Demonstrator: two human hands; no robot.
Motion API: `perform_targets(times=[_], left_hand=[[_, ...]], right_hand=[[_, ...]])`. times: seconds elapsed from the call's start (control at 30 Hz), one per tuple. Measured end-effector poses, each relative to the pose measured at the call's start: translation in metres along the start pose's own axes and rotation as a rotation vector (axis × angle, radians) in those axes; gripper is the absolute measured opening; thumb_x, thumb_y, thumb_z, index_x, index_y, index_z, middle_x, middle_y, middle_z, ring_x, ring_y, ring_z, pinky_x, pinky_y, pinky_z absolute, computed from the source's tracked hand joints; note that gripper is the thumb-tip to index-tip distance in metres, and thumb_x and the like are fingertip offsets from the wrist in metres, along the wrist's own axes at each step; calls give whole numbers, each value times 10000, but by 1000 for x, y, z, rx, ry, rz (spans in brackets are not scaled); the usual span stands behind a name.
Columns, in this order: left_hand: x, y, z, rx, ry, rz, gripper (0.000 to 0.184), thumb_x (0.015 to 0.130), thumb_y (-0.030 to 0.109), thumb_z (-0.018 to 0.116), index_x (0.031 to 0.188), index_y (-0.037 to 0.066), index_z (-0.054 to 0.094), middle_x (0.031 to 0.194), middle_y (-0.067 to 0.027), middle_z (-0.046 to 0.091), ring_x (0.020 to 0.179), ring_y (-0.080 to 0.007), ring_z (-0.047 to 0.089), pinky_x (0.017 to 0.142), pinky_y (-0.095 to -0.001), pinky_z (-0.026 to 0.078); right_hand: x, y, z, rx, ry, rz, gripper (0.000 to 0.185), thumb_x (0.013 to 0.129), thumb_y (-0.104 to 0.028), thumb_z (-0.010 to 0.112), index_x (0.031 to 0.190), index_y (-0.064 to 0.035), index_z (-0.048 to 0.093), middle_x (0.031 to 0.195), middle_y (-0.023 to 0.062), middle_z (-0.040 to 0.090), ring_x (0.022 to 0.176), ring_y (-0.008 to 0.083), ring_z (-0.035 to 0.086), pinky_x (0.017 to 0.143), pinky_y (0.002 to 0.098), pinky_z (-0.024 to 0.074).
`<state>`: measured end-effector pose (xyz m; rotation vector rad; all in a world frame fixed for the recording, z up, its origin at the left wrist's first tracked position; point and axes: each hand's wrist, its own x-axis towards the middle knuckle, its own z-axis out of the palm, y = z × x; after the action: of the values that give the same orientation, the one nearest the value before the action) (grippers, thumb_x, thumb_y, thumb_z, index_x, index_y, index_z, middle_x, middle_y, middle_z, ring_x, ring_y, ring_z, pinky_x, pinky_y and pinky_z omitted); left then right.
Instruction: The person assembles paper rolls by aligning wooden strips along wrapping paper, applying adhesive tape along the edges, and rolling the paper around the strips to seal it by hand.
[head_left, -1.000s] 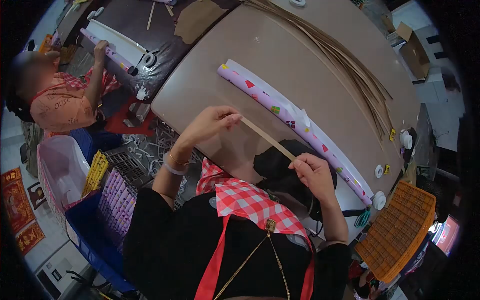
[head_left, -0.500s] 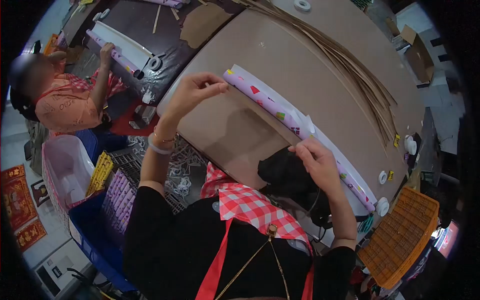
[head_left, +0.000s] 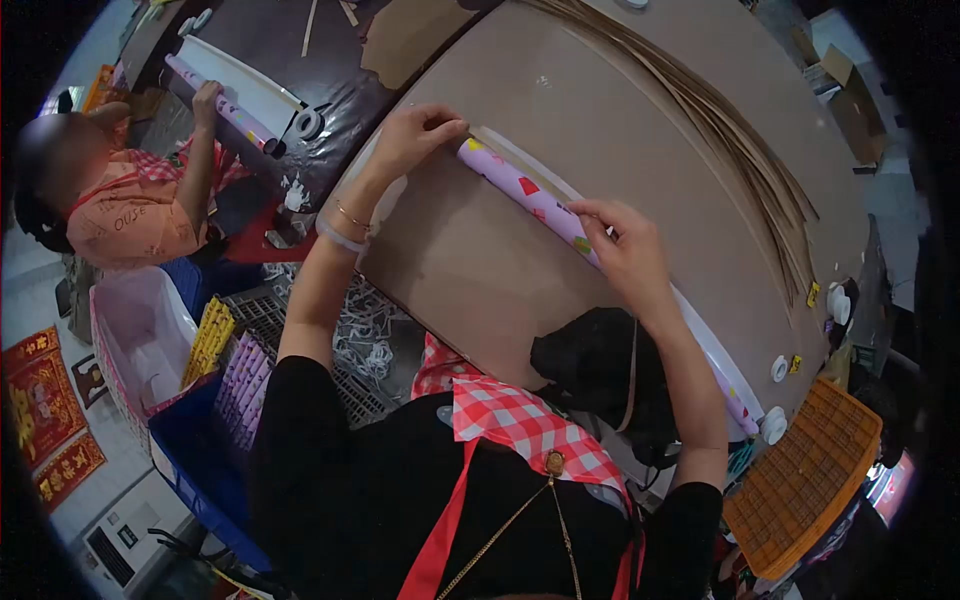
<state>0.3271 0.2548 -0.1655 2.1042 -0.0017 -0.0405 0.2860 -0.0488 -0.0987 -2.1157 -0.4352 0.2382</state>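
A long, thin roll of lilac patterned paper [head_left: 512,187] lies slantwise on the table before me, with a white paper edge along its far side. My left hand [head_left: 425,138] is at the upper-left end of this roll, thumb and fingertips pinched together on the paper there. Farther along the roll rests my right hand [head_left: 628,245], its thumb and forefinger closed on the paper's edge. The hand and forearm cover part of the roll, whose lower-right end shows beyond the arm.
Brown strips [head_left: 700,110] lie along the table's far side. White tape rolls [head_left: 773,425] and a wicker basket [head_left: 805,475] are at right. A black bag [head_left: 590,360] hangs at the near edge. At left, a co-worker [head_left: 140,215] handles another lilac roll; a blue crate [head_left: 200,470] stands below.
My right hand has moved up and left along the roll, toward my left hand. The left hand has shifted slightly up onto the roll's end. The view has shifted a little.
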Motion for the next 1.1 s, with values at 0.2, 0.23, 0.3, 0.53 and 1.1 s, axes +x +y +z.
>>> perform_targets(times=[0.2,0.23,0.3,0.53,1.1], left_hand=[[0,-6,6,-1,48,1,258,771,286,671,894,60,692,808,-82,658,776,-181,593,717,-286,456],[0,-5,7,-8,51,23,261,763,294,679,885,64,696,814,-82,659,786,-189,591,724,-290,454],[1,-6,7,13,50,32,269,754,305,687,878,67,700,813,-79,659,781,-191,590,717,-293,454],[2,-1,8,80,70,63,271,735,318,702,854,75,709,774,-74,654,754,-190,586,678,-299,454],[6,20,3,202,8,-12,257,734,290,678,843,58,703,752,-92,654,675,-198,621,624,-297,471]], right_hand=[[-3,-2,-2,-81,9,28,169,827,-116,545,952,-104,659,797,89,609,684,222,581,621,323,443],[-3,-1,-2,-81,7,28,169,827,-116,545,952,-104,659,797,89,609,684,222,581,621,323,443],[-3,2,-3,-108,-27,62,172,827,-115,540,953,-102,656,802,95,609,689,239,582,627,332,444],[-3,7,-2,-132,-4,50,166,832,-125,534,944,-101,655,820,102,613,708,253,591,638,345,449],[0,12,-1,-170,-39,71,174,832,-150,539,951,-116,662,867,99,632,773,268,606,682,359,461]])
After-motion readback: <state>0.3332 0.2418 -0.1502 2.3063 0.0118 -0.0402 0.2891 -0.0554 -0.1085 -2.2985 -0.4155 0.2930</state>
